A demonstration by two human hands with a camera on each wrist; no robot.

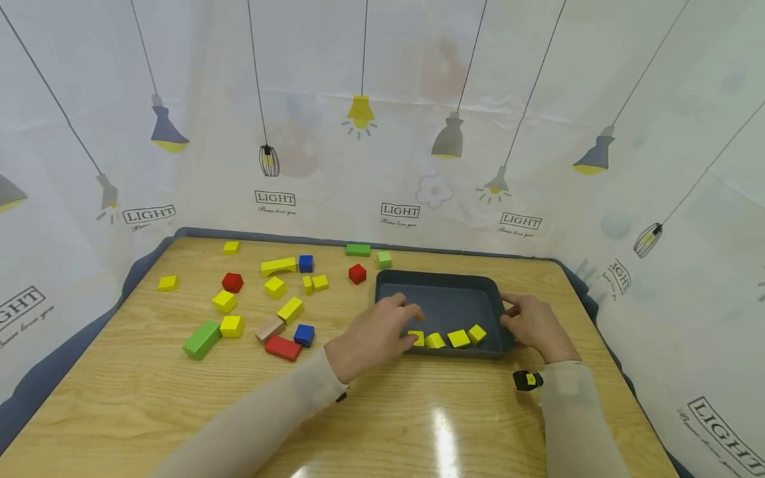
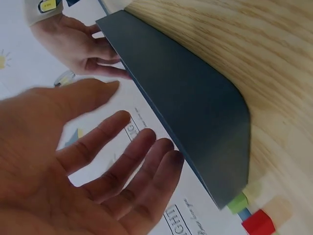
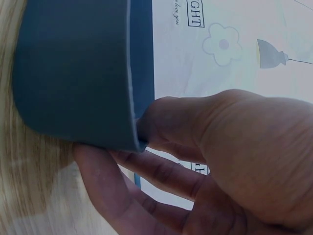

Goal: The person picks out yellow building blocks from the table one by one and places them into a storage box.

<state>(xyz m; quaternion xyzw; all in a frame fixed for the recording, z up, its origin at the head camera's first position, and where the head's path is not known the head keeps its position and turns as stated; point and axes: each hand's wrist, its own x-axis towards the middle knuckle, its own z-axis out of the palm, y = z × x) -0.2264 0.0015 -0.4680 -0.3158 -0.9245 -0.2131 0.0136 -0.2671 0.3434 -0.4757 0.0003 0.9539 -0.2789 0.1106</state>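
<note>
A dark grey rectangular tray [image 1: 448, 305] sits on the wooden table, with several small yellow blocks [image 1: 458, 338] lined up along its near side. My left hand [image 1: 376, 332] is over the tray's near left part, its fingertips close to the leftmost yellow block [image 1: 417, 338]. In the left wrist view, the thumb and fingers of that hand [image 2: 102, 161] are spread apart and hold nothing. My right hand [image 1: 540, 328] grips the tray's right end. The right wrist view shows its thumb inside the rim [image 3: 131, 73] and its fingers against the outer wall.
Left of the tray lie scattered blocks: a large green block [image 1: 202, 340], a red block [image 1: 283, 348], a blue cube [image 1: 304, 335], a yellow arch [image 1: 278, 266] and others. A red block [image 1: 357, 273] and a light green cube [image 1: 384, 259] lie by the tray's far left corner.
</note>
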